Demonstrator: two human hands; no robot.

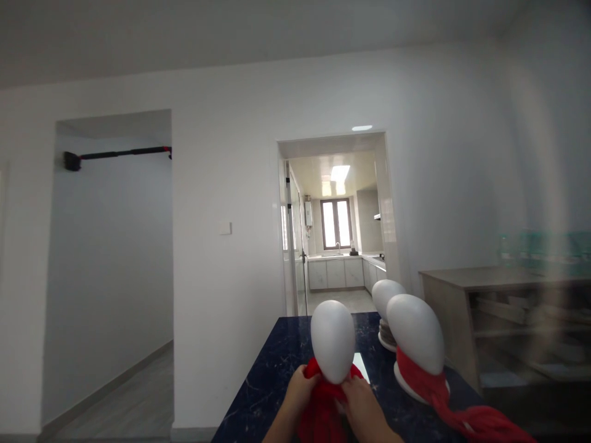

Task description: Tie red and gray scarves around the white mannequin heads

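A white egg-shaped mannequin head [332, 338] stands on a dark blue marbled table [272, 381] right in front of me. A red scarf [318, 412] hangs around its neck. My left hand [300, 389] grips the scarf at the left of the neck, fingers closed. My right hand [362, 400] pinches the scarf at the right of the neck. To the right stands a second white head [415, 335] with another red scarf [443, 400] wrapped at its base and trailing toward me. A third white head [385, 298] stands behind it.
A wooden shelf unit [508, 307] stands at the right of the table. Ahead, a doorway opens on a kitchen [337, 258] with white cabinets. A second opening [115, 271] at the left has a black and red bar [120, 154] across its top.
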